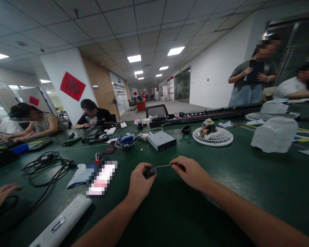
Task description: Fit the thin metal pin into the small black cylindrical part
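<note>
My left hand (139, 180) is closed around a small dark round part (149, 171) just above the green table (221, 178). My right hand (190, 171) grips the handle of a thin screwdriver (167, 166). Its metal shaft runs left from my fingers, and the tip meets the round part. Both hands sit close together at the middle of the table, near its front.
A grey box (161, 140), a white fan grille with a motor (212, 134) and a white fan housing (275, 134) lie beyond. Black cables (46, 164) and a white bar (64, 219) lie left. Another person's hand (1, 197) rests far left. People sit or stand around.
</note>
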`<state>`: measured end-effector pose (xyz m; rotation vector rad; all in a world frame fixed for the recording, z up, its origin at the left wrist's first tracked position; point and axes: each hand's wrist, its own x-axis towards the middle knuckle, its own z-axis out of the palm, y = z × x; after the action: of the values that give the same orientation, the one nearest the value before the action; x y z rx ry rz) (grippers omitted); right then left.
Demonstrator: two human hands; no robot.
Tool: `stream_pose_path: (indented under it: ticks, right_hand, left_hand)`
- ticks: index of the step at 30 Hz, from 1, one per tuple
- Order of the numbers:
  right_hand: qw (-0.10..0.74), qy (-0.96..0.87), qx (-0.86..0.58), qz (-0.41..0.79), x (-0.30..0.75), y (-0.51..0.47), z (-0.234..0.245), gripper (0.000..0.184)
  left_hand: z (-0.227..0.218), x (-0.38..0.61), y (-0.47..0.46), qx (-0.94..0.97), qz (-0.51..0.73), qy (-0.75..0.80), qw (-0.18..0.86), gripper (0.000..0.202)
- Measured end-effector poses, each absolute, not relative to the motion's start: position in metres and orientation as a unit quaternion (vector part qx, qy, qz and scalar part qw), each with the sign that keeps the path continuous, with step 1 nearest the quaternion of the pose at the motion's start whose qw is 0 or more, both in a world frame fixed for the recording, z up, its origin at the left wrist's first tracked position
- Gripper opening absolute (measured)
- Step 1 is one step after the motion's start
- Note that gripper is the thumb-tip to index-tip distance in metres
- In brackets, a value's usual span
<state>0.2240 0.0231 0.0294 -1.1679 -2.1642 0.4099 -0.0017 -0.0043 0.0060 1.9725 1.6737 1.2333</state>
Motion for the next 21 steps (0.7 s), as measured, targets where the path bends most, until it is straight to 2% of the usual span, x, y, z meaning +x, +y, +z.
stream_pose_path:
  ticks: [9,14,18,21]
  right_hand:
    - [0.308,-0.837,-0.435,0.124,0.2231,0.0197,0.0325,0.019]
    - [0.321,-0.841,-0.411,0.146,0.2195,0.0170,0.0323,0.021]
    - [0.307,-0.838,-0.440,0.100,0.2178,0.0147,0.0341,0.018]
    - [0.305,-0.841,-0.425,0.138,0.2182,0.0141,0.0361,0.016]
  left_hand:
    - [0.0028,-0.0015,-0.0058,0.707,0.413,0.560,0.124,0.030]
    - [0.0020,-0.0005,-0.0050,0.732,0.410,0.529,0.124,0.029]
    - [0.0047,0.0017,-0.0068,0.753,0.405,0.506,0.115,0.026]
    - [0.0064,0.0028,-0.0085,0.759,0.395,0.506,0.115,0.025]
